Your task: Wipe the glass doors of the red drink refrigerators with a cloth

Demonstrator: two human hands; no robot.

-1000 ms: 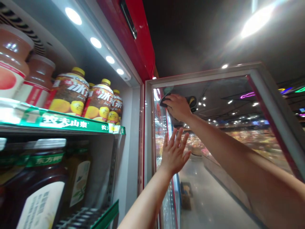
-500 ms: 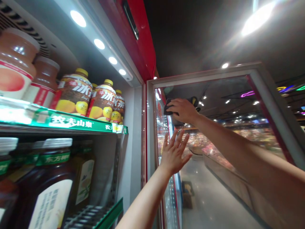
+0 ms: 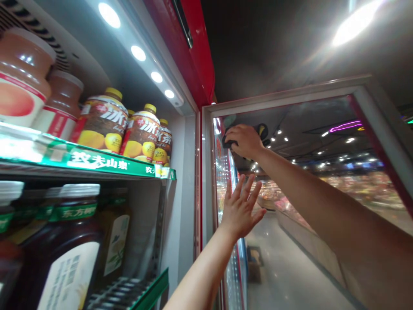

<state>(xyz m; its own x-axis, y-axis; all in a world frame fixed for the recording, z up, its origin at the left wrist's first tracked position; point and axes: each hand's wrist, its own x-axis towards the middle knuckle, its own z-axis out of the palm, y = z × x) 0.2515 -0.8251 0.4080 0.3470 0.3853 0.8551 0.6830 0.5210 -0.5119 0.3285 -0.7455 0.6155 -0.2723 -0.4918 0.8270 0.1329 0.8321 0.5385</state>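
An open glass door [image 3: 290,95] with a grey frame hangs at the right of a lit drinks fridge. Near the glass's upper left, my right hand [image 3: 245,141] grips a dark cloth-like item [image 3: 228,137] against the pane. Below it my left hand [image 3: 241,209] is spread flat at the glass, fingers apart, holding nothing. A black and yellow object [image 3: 263,131] shows just behind my right hand; what it is I cannot make out.
Fridge shelves on the left carry iced tea bottles [image 3: 140,133], peach drink bottles [image 3: 22,82] and large dark bottles [image 3: 71,241]. A green shelf strip [image 3: 150,292] sticks out low. Through the glass show an aisle floor [image 3: 284,267] and a long display counter [image 3: 309,237].
The view has shifted slightly. My right hand has moved a little left and up relative to my left hand, still gripping the dark item. My left hand stays spread at the glass.
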